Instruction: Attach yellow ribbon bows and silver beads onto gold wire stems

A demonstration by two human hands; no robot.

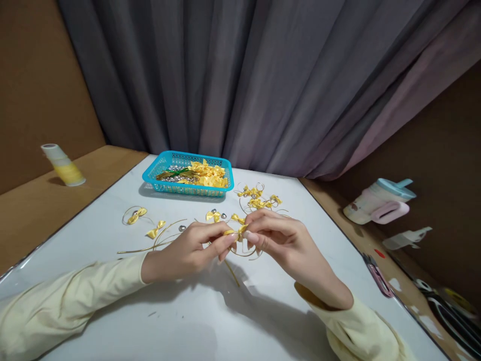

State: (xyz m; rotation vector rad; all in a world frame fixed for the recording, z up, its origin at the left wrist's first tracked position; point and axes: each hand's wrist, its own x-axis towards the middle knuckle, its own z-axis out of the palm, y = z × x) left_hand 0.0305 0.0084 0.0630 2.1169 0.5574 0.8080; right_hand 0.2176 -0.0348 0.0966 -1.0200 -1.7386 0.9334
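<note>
My left hand (201,245) and my right hand (280,238) meet above the white tabletop, fingertips close together. Between them is a small yellow ribbon bow (237,232), pinched from both sides. A thin gold wire (233,273) hangs below the fingers and curves round under the bow. Just beyond the hands lie another yellow bow (213,216) and small silver beads (224,216). Left of my left hand are a loose bow (156,229), a bow with a wire loop (137,215) and several gold wires (158,240). Fingers partly hide how bow and wire join.
A blue basket (188,189) of bows, silver beads and gold wires stands at the back. Wired bows (259,199) are piled behind my right hand. At right are a lidded cup (379,200), a small bottle (406,238) and pink-handled snips (378,276). A yellow-white cylinder (64,165) stands left.
</note>
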